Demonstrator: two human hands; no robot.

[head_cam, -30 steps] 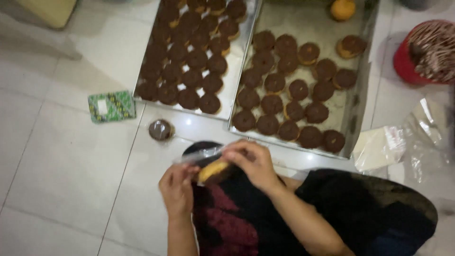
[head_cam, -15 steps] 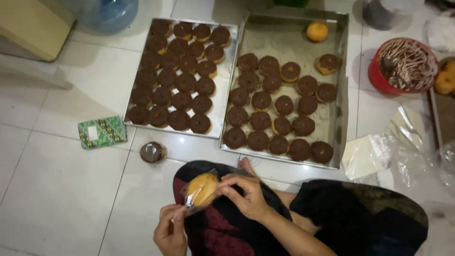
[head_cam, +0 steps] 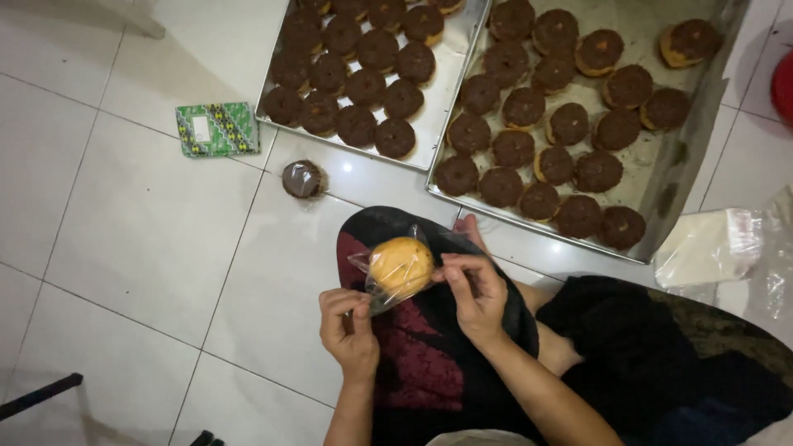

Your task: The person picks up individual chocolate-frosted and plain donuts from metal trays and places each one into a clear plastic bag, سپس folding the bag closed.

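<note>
Gripping the clear bag [head_cam: 376, 285] with the left hand [head_cam: 349, 324] and right hand [head_cam: 472, 291], both closed on it. Keep the doughnut [head_cam: 401, 266] centred, plastic taut.

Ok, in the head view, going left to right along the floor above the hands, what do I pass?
Green patterned packet → single wrapped doughnut → left tray of chocolate doughnuts → right tray of chocolate doughnuts → stack of clear plastic bags.

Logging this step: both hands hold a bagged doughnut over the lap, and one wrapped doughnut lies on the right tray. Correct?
Not quite. In the head view the wrapped doughnut lies on the floor tiles beside the left tray, not on the right tray.
</note>
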